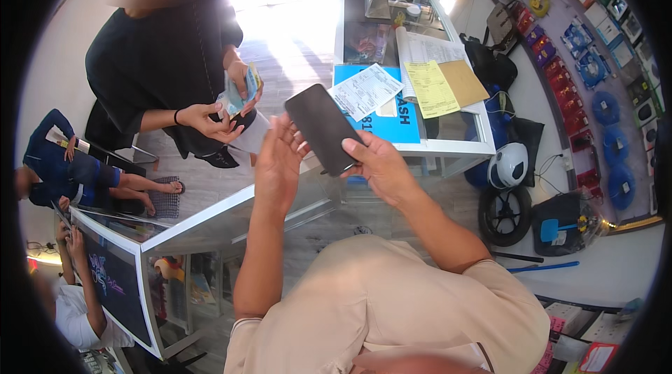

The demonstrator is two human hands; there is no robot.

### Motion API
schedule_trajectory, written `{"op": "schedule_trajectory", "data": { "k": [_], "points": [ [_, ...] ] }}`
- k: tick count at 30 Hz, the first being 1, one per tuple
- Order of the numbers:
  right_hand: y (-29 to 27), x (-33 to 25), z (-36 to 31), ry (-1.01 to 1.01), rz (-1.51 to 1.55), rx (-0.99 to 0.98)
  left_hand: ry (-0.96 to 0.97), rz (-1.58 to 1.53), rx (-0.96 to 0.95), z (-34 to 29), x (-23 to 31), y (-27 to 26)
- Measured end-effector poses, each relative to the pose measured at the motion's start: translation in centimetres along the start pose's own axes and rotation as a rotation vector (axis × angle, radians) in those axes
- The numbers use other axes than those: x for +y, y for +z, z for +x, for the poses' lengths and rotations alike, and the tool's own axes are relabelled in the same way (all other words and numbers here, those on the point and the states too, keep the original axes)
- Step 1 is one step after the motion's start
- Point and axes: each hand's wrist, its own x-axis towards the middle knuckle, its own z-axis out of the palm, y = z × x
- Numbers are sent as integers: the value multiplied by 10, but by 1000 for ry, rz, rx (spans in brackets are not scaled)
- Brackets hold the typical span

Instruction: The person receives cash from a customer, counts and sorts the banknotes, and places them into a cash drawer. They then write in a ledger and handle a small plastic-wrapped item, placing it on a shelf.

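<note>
A black smartphone (322,128) with a dark screen is tilted in front of me. My right hand (380,170) grips its lower right corner, thumb on the front and the other fingers hidden behind. Beside the phone's left edge is my left hand (278,153), palm up with its fingers stretched out; whether the fingertips touch the phone I cannot tell. Across the counter, a person in a black top (168,52) holds folded banknotes (239,96) in both hands.
A glass counter (448,144) bears a white receipt (367,90), a yellow slip (432,88) and a blue sign (402,132). Another glass case (203,223) stands at left, with two more people beyond. At right are a white helmet (509,165), a wheel (504,216) and hanging packaged goods (595,66).
</note>
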Motion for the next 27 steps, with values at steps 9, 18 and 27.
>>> {"op": "schedule_trajectory", "data": {
  "k": [9, 18, 27],
  "points": [
    [-24, -9, 8, -230, -488, 116, -57, 110, -5, 32, -31, 29],
    [-25, -47, 1, -815, -961, -20, 191, -141, -365, 33, -48, 10],
    [-34, -32, 22, -39, -182, 9, -10, 543, 128, 36, -16, 36]
  ]
}}
